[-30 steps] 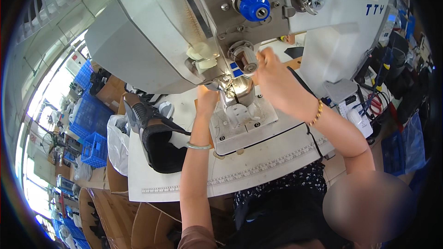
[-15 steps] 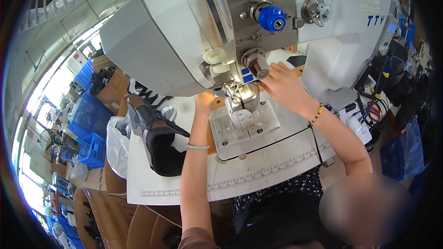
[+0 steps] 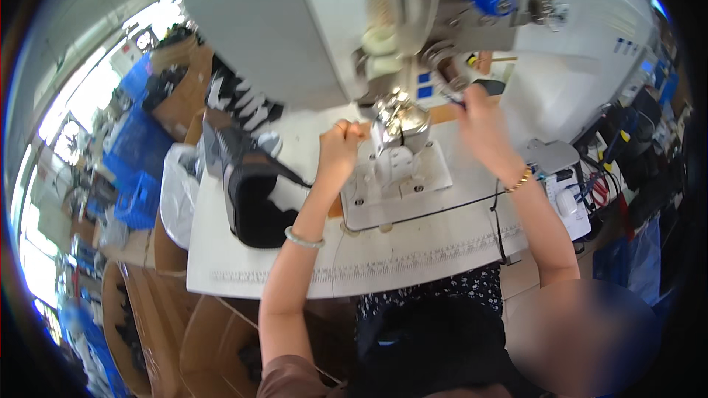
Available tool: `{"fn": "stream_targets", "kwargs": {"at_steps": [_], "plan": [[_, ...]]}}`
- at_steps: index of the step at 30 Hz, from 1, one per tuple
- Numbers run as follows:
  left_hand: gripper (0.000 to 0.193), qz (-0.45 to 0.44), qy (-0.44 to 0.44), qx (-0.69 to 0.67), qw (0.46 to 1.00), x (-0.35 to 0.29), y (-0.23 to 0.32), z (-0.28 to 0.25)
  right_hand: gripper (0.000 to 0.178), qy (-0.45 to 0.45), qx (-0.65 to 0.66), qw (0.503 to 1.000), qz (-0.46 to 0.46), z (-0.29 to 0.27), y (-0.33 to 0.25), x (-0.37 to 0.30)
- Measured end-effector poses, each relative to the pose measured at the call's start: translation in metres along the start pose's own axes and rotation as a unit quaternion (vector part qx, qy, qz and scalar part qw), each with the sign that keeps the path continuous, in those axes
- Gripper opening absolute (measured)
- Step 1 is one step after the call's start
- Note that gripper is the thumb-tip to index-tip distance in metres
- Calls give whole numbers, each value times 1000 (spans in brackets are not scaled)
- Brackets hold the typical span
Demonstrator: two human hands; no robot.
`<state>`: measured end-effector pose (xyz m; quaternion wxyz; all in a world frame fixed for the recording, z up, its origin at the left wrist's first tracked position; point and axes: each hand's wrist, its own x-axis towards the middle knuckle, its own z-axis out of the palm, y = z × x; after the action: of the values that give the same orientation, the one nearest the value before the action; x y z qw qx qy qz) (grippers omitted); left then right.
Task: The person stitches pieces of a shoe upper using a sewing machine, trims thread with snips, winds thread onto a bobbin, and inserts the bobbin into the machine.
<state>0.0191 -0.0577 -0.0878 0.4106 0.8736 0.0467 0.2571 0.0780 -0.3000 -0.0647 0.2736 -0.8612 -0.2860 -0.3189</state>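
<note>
A large white sewing machine (image 3: 258,22) stands before me, its lit needle and presser foot area (image 3: 402,114) above a pale metal plate (image 3: 435,166). Just left of the needle area is my left hand (image 3: 339,151), fingers curled together; anything between them is too small to make out. My right hand (image 3: 487,136), smeared by motion, is to the right of the needle, below the machine's metal thread fittings (image 3: 446,66). Its fingers are closed around a small dark thing that I cannot make out. A grey and black sneaker (image 3: 251,184) lies left of my left forearm.
A ruler strip (image 3: 369,262) runs along the white table's front edge. More black-and-white shoes (image 3: 240,99) lie behind the sneaker. Left are a white plastic bag (image 3: 179,195), cardboard boxes (image 3: 162,317) and blue crates (image 3: 136,199). A power strip with cables (image 3: 571,203) is at right.
The view has shifted. My left hand has come out from behind the machine head, toward the left. My right hand has moved right, away from the needle area, and now shows a small dark thing.
</note>
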Motion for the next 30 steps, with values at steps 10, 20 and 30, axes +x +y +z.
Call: {"fn": "stream_targets", "kwargs": {"at_steps": [10, 20, 30], "plan": [[25, -235, -178, 23, 955, -190, -31, -139, 29, -231, 156, 956, 92, -18, 30, -84], [27, -239, -121, 55, 962, -193, -12, -150, 39, -269, 47, 954, -124, 1, -34, -90], [11, -59, -357, -205, 909, -139, 89, -76, 31, -504, 698, 488, 142, 32, -134, -124]]}}
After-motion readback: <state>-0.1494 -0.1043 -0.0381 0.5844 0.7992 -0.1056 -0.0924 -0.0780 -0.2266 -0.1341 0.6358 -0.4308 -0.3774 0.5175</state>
